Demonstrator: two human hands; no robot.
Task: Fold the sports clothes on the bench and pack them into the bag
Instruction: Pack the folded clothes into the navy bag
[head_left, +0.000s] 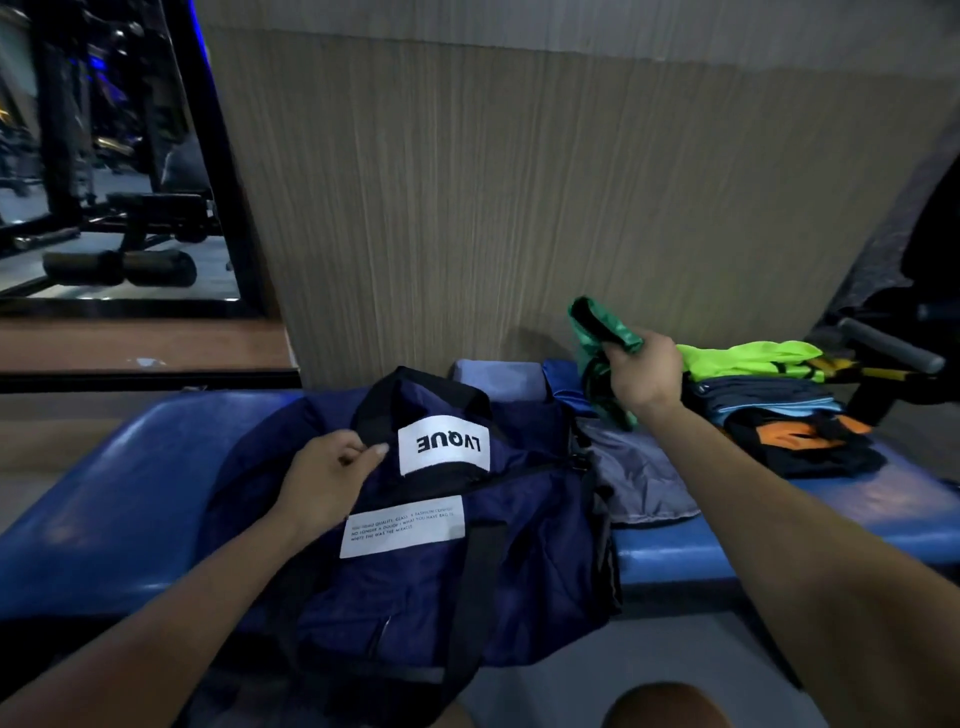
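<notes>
Packing looks like the step in hand: the right hand (644, 371) holds a bunched green garment (597, 338) lifted above the blue bench (130, 467), just right of the navy bag (441, 545). To do it well, the bag's mouth should be pulled wide first — the zip line under the white label seems barely parted, though I cannot tell how far. The green piece looks scrunched rather than flat, so I would judge it needs squaring into a tidy fold before it goes in, or it will take up too much room.

The right fingers are curled tight round the green cloth, thumb over the top. The left hand (327, 478) rests on the bag's near top, fingertips pinching at the black strap (374, 410) beside the label. More clothes — a lime top (753, 356) and a dark stack (789, 426) — wait on the bench at the right, with grey cloth (639, 478) touching the bag's end.
</notes>
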